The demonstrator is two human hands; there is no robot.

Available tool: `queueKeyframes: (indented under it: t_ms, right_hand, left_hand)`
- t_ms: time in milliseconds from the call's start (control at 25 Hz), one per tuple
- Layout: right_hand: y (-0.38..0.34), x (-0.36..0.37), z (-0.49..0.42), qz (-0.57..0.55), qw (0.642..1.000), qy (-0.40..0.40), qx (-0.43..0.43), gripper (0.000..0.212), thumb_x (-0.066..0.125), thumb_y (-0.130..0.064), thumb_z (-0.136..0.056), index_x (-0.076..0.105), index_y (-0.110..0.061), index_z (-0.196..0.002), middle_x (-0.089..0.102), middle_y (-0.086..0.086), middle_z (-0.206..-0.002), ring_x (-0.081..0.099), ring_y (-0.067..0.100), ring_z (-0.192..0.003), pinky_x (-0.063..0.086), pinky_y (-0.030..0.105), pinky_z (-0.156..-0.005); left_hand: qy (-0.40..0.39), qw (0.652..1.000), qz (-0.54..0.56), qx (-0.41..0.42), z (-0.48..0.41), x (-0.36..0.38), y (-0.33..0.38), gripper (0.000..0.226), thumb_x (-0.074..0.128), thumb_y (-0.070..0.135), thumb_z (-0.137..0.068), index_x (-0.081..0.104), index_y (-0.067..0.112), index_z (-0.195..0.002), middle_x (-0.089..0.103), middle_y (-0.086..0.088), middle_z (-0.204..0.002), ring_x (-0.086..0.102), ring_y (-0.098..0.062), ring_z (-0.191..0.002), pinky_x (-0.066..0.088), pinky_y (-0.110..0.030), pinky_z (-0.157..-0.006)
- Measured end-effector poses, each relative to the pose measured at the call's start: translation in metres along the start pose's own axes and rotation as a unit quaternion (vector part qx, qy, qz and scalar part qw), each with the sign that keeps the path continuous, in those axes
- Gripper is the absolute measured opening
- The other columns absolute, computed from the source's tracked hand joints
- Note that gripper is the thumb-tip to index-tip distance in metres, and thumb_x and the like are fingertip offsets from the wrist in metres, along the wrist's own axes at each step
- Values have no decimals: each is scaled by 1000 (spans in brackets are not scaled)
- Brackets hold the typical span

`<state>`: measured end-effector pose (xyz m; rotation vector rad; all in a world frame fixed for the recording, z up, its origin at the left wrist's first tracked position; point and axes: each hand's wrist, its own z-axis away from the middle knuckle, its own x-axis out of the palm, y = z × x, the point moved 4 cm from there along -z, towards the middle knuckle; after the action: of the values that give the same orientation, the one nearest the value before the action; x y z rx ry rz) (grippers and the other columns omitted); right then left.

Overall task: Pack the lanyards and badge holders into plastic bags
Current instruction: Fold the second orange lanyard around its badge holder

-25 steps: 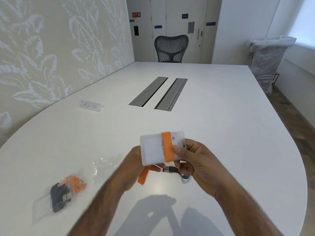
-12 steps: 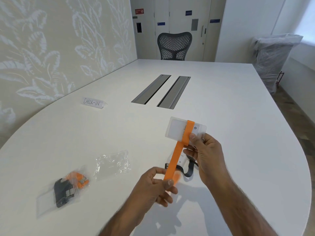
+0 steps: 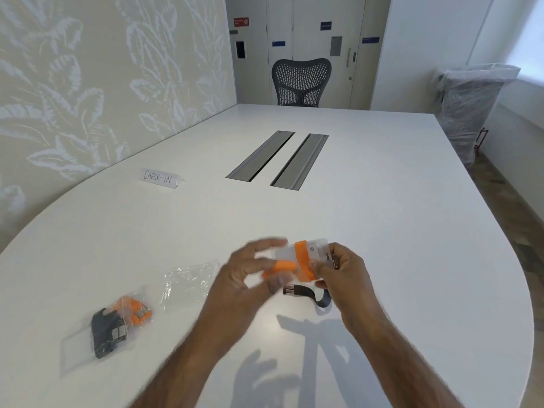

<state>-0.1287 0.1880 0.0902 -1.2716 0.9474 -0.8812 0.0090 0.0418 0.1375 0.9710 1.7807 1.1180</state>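
Observation:
My right hand (image 3: 343, 272) grips a clear badge holder (image 3: 315, 250) above the white table (image 3: 382, 231). An orange lanyard (image 3: 301, 256) is wound around the holder. My left hand (image 3: 250, 275), blurred, holds the loose orange end (image 3: 279, 267) between thumb and fingers beside the holder. A black strap with a metal clip (image 3: 306, 293) hangs below my right hand. An empty clear plastic bag (image 3: 188, 279) lies to the left. Farther left lies a packed bag (image 3: 109, 325) with black and orange lanyards inside.
A folded "CHECK-IN" card (image 3: 160, 178) stands at the left middle. Two grey cable slots (image 3: 276, 159) are set in the table's centre. A black mesh chair (image 3: 300, 82) is at the far end, a plastic-wrapped object (image 3: 471, 104) at the right wall.
My left hand has come up from below with the orange strap and brought it across to the holder. The holder has dropped lower and nearer to me in my right hand.

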Motion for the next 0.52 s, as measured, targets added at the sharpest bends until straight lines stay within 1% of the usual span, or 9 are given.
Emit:
queueKeyframes:
  t_ms: [80, 120, 200, 280, 320, 400, 440, 480, 520]
  right_hand:
    - [3, 7, 7, 0, 999, -52, 12, 12, 69, -6, -92, 72, -17, -88, 73, 10, -91, 68, 8, -61, 56, 26, -53]
    - [5, 10, 9, 21, 997, -76, 16, 12, 70, -9, -92, 73, -20, -89, 74, 6, -90, 68, 8, -65, 59, 25, -57]
    - [8, 16, 14, 54, 991, -124, 19, 9, 71, -14, -93, 74, -23, -91, 76, -3, -88, 68, 9, -72, 61, 27, -70]
    - [10, 19, 18, 34, 987, -158, 13, 8, 70, -13, -93, 75, -19, -95, 77, -2, -89, 69, 12, -77, 60, 31, -76]
    - [9, 20, 19, 11, 986, -167, 9, 9, 70, -11, -93, 75, -16, -98, 77, 2, -92, 69, 13, -79, 61, 32, -77]
    - [9, 17, 20, -47, 983, -176, 5, 12, 69, -7, -94, 74, -10, -104, 77, 9, -96, 70, 16, -82, 61, 31, -75]
    - [8, 16, 20, -79, 982, -173, 7, 12, 68, -5, -94, 74, -8, -105, 76, 10, -97, 70, 17, -82, 60, 30, -73]
    - [9, 15, 19, -107, 981, -165, 10, 13, 68, -4, -94, 74, -7, -105, 76, 11, -98, 70, 21, -83, 59, 31, -72]
    - [9, 14, 18, -130, 980, -151, 14, 14, 68, -3, -94, 73, -6, -107, 75, 13, -100, 70, 27, -86, 60, 35, -74]
  left_hand:
    - [30, 999, 33, -7, -20, -10, 0, 23, 73, 45, -88, 82, 35, -106, 68, 17, -135, 61, -6, -127, 55, -22, -89]
    - [41, 998, 48, -16, -30, -13, -4, 23, 72, 41, -91, 80, 36, -111, 72, 16, -129, 65, -5, -120, 55, -20, -85]
    - [66, 996, 54, -36, -47, -17, -17, 20, 69, 29, -97, 80, 33, -113, 78, 8, -116, 71, -7, -103, 54, -28, -90]
    - [63, 994, 34, -77, -60, -22, -36, 17, 66, 26, -99, 82, 26, -106, 80, 4, -108, 72, -7, -99, 52, -35, -95]
    - [38, 993, 35, -103, -63, -23, -45, 21, 65, 32, -99, 83, 22, -103, 81, 3, -107, 72, -6, -102, 50, -35, -99]
    - [-16, 984, 54, -170, -62, -20, -65, 44, 57, 49, -100, 82, 12, -103, 80, -1, -109, 73, -10, -105, 48, -33, -101]
    - [-23, 974, 90, -208, -58, -17, -76, 51, 52, 50, -103, 79, 7, -104, 79, -5, -111, 72, -16, -103, 49, -33, -99]
    - [-12, 958, 150, -243, -52, -12, -87, 51, 48, 45, -106, 76, 3, -106, 76, -10, -113, 70, -21, -102, 49, -35, -96]
    - [7, 944, 203, -260, -45, -7, -96, 43, 45, 35, -107, 70, 0, -109, 69, -16, -116, 65, -26, -103, 48, -38, -98]
